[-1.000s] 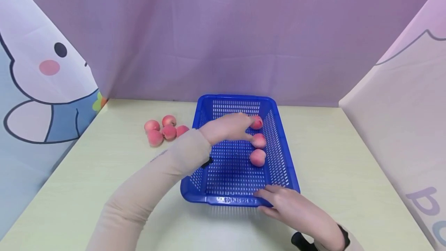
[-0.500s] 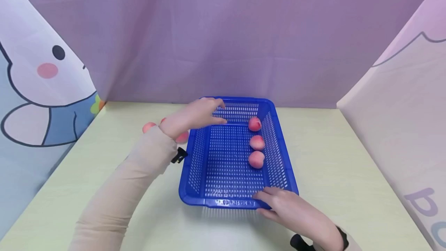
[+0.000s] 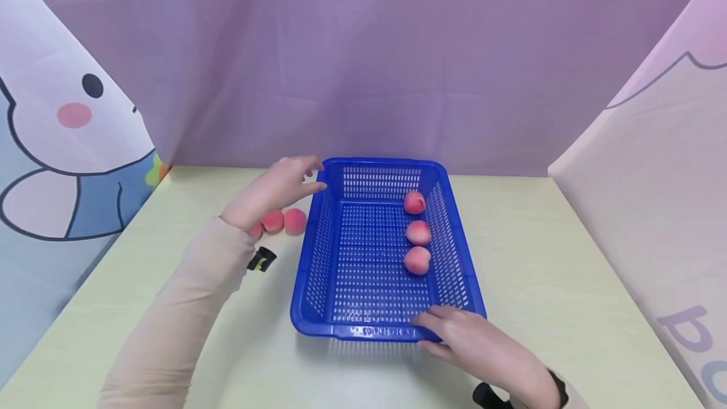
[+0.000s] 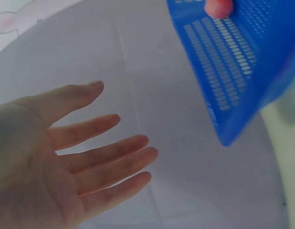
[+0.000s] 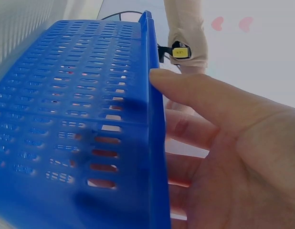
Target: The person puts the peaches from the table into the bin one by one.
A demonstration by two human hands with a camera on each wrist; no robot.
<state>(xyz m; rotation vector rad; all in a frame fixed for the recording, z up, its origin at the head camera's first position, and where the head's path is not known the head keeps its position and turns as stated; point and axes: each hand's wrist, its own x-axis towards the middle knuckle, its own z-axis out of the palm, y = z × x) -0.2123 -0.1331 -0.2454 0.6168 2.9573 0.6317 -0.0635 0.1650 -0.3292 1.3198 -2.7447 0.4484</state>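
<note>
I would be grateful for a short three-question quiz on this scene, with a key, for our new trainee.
1. Count: how many pink fruits lie inside the blue basket?
2. True or false: the left hand holds a fruit.
3. Choose one: on which side, as the person sees it, does the right hand grip the basket?
A) far
B) near
C) left

Key:
1. Three, in a row towards the right side.
2. False; its fingers are extended and it holds nothing.
3. B; it grips the near side, towards the right corner.
</note>
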